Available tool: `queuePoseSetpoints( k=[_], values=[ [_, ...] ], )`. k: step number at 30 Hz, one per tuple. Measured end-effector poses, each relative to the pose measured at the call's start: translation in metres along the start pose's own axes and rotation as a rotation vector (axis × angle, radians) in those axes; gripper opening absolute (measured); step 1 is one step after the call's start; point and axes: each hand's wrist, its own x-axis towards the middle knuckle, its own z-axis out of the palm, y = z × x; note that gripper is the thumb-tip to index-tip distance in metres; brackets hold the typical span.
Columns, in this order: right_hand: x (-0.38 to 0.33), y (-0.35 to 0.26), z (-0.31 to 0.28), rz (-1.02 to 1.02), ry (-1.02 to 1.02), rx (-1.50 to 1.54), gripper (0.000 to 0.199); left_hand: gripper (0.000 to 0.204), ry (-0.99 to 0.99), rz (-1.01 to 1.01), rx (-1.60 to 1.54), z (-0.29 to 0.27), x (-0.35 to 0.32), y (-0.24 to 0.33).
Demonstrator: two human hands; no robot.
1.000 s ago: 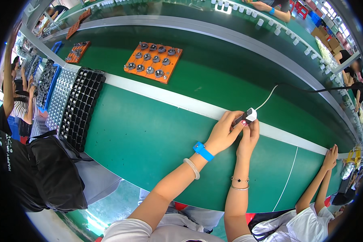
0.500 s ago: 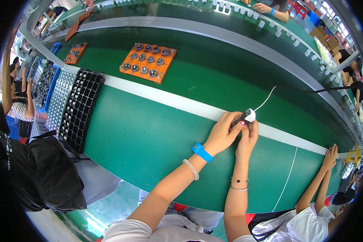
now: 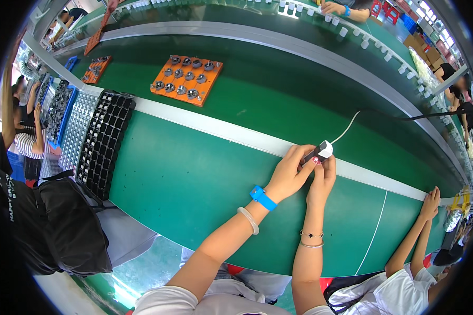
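Note:
Both my hands meet at the near edge of the green conveyor belt, around a small black-and-white block [image 3: 326, 149] with a white cable running from its far end. My left hand [image 3: 288, 176], a blue band on its wrist, closes its fingers on the dark part of the block. Below the white end, my right hand [image 3: 322, 184] is closed on it from the other side. Fingers cover much of the block, so its exact kind does not show. The white cable [image 3: 348, 127] joins a black cord that stretches off to the right.
An orange tray [image 3: 211, 84] with several grey metal parts rides on the belt. Black gridded trays [image 3: 106, 142] stand at the left of the green worktop [image 3: 194, 189]. A co-worker's clasped hands [image 3: 430, 205] rest at the right. White cups line the far belt.
The orange tray has slid a little to the left along the belt, as have the cups on the far line. My hands and the block have stayed nearly still.

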Motion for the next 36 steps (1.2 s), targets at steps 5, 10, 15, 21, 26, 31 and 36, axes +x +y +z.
queuePoseSetpoints(
  k=[5,10,15,21,26,31,36],
  values=[
    [0.002,0.001,-0.002,0.008,-0.006,0.003,0.037,0.032,0.045,0.041,-0.014,0.004,0.002,-0.003],
    [0.003,0.000,-0.004,0.018,0.003,-0.001,0.037,0.032,0.004,-0.002,0.010,0.005,0.003,0.000],
    [0.004,-0.001,-0.004,0.015,0.009,-0.011,0.037,0.032,0.001,-0.003,0.007,0.005,0.004,0.000],
    [0.007,0.000,-0.006,0.012,0.015,-0.011,0.037,0.032,0.005,-0.001,0.008,0.008,0.006,0.000],
    [0.009,0.000,-0.008,0.016,0.014,-0.018,0.037,0.033,0.003,-0.009,0.004,0.010,0.007,0.001],
    [0.010,-0.002,-0.010,0.017,0.013,-0.021,0.036,0.032,0.004,-0.009,0.006,0.013,0.009,0.000],
    [0.012,0.001,-0.011,0.013,0.004,-0.009,0.036,0.032,0.006,-0.007,0.007,0.013,0.010,0.000]
  ],
)
